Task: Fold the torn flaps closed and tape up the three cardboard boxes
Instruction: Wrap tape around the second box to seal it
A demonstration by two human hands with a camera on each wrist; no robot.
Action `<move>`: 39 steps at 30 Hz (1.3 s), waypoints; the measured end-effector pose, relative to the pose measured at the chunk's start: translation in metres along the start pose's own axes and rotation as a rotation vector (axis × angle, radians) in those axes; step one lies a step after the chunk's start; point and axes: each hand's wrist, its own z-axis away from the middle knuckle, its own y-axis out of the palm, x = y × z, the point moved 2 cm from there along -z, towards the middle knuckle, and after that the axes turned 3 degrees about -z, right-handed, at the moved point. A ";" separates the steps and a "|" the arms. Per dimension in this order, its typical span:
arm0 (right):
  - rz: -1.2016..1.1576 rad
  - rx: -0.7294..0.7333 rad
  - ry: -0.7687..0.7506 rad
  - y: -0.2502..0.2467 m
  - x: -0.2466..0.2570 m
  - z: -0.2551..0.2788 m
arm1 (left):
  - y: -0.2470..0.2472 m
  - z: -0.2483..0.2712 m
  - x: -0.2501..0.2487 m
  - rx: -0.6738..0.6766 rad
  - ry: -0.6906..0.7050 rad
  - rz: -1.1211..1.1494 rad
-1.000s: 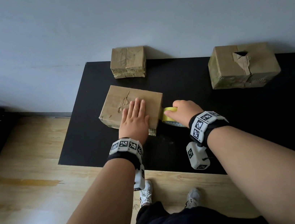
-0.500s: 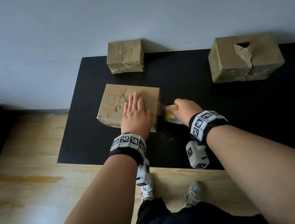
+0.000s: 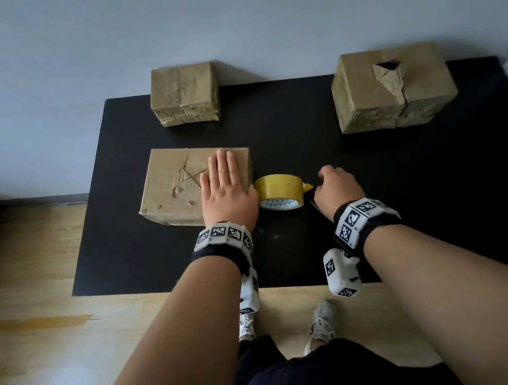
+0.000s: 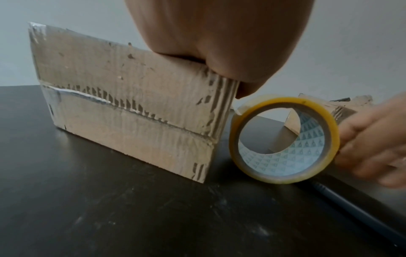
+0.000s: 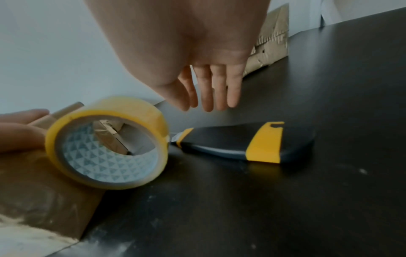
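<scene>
My left hand (image 3: 224, 180) lies flat, fingers straight, pressing on top of the near cardboard box (image 3: 176, 183), whose lid is creased and taped. A yellow tape roll (image 3: 280, 191) stands on its edge against the box's right side, and nothing holds it. My right hand (image 3: 332, 185) hovers just right of the roll, with fingers (image 5: 211, 93) hanging straight and empty above a black and yellow utility knife (image 5: 241, 140). A small taped box (image 3: 183, 94) sits at the back left. The bigger box (image 3: 392, 91) at the back right has a torn hole in its top.
Everything stands on a black table top (image 3: 408, 187) against a grey wall. Bare black surface lies in front of and to the right of my hands. Wooden floor and my shoes (image 3: 321, 323) show below the table's near edge.
My right hand has let go of the tape roll and drawn away to the right over the knife. The roll now stands free beside the box. My left hand stays flat on the box.
</scene>
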 end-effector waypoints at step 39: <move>-0.428 0.157 -0.069 0.005 0.053 0.089 | -0.020 0.032 0.023 0.208 0.211 -0.016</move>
